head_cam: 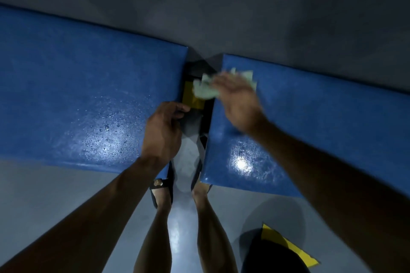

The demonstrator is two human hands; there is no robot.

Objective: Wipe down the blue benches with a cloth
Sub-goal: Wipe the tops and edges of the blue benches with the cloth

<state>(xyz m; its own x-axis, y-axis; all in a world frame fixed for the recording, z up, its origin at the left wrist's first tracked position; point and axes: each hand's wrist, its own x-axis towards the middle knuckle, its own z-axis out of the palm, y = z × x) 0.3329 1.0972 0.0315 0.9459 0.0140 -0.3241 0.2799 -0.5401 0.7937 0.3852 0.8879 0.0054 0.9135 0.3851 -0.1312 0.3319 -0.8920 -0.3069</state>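
1. The left bench [88, 95] fills the left part of the view. Its blue top is shiny and carries many small water drops near the front edge, where a lamp reflects.
2. The left hand [163, 133] rests at the right end of this bench. Its fingers curl over the end edge and grip it; it holds no other object.
3. Between the two benches there is a narrow gap. In it a dark surface with a piece of yellow tape [192, 98] is visible, and lower down the grey floor [44, 195].
4. The pale green cloth [205, 90] lies crumpled at the left end of the right bench, partly hanging over the gap. A second bit of it shows beyond the fingers.
5. The right hand [238, 99] presses flat on the cloth with spread fingers. The hand is blurred, so I cannot tell if the fingers pinch the cloth or only press on it.
6. The right bench [321, 128] is also blue and wet, with a bright light spot near its front corner.
7. Below, two bare legs stand on the floor, feet in dark sandals [160, 190], and another yellow patch [288, 246] lies at the lower right.
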